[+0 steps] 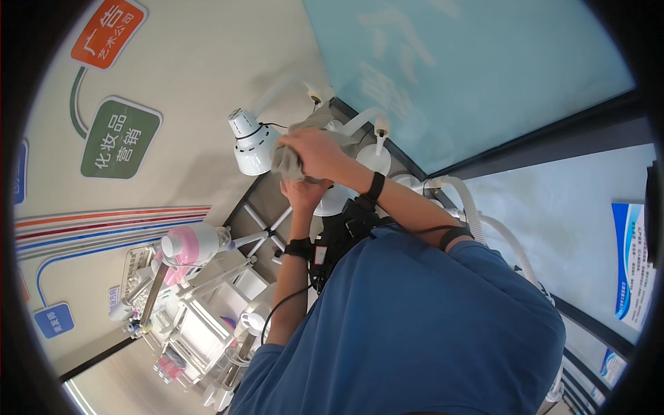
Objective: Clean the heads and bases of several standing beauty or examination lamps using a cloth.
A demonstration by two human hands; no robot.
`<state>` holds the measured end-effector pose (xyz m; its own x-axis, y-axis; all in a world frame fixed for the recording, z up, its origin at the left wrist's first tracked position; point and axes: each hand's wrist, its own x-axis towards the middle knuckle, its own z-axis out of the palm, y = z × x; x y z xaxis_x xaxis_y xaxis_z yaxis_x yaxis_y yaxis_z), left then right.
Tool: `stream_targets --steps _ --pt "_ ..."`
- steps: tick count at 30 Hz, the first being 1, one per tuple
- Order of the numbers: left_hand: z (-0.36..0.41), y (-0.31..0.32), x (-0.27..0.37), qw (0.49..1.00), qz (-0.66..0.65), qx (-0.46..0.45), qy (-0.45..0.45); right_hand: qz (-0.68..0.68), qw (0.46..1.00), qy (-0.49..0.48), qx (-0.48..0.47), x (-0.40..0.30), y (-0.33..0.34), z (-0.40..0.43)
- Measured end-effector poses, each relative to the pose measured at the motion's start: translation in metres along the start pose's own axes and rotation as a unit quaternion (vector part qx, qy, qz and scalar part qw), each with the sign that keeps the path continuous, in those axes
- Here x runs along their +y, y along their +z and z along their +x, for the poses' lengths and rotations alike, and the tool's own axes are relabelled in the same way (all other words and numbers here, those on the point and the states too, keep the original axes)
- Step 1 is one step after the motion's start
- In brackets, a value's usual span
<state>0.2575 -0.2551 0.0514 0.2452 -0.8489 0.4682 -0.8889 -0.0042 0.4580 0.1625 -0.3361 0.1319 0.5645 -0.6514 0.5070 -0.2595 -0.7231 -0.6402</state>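
Observation:
A grey cloth (287, 163) is bunched under my right hand (317, 150), whose fingers are curled over it. Part of the cloth spreads behind that hand. Just below, my left hand (305, 194) is raised against the lower edge of the cloth; its fingertips are partly hidden, so its grip is unclear. Left of the hands is a white lamp head (254, 148) with dark vent slots and a black cord. Whether the cloth touches the lamp is hidden. A white flexible arm (365, 118) and a round white base (373, 158) stand beyond my right hand.
White trolleys (205, 332) and a pink and white appliance (189, 246) stand at the lower left. A wall with signs (122, 137) borders the left, a frosted glass panel (467, 67) the upper right. Ribbed white hoses (469, 207) rise beside my right arm. A metal star-shaped base (268, 231) stands on the floor.

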Motion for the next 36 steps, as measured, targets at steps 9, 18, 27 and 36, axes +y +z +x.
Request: stream_targets --steps 9,18,27,36 --pt "-0.018 0.027 -0.033 0.971 -0.207 -0.007 -0.122 -0.275 0.923 -0.022 -0.268 -0.003 0.052 0.022" --pt "-0.032 0.032 -0.032 0.955 -0.284 0.059 -0.053 -0.374 0.895 -0.169 -0.175 0.005 0.041 -0.025" --pt "-0.037 0.050 -0.080 0.977 -0.189 -0.088 -0.037 -0.106 0.958 -0.253 -0.081 0.020 0.007 -0.066" --pt "-0.020 0.012 -0.030 0.990 -0.072 -0.109 -0.053 -0.006 0.972 -0.199 -0.128 0.039 -0.020 -0.111"
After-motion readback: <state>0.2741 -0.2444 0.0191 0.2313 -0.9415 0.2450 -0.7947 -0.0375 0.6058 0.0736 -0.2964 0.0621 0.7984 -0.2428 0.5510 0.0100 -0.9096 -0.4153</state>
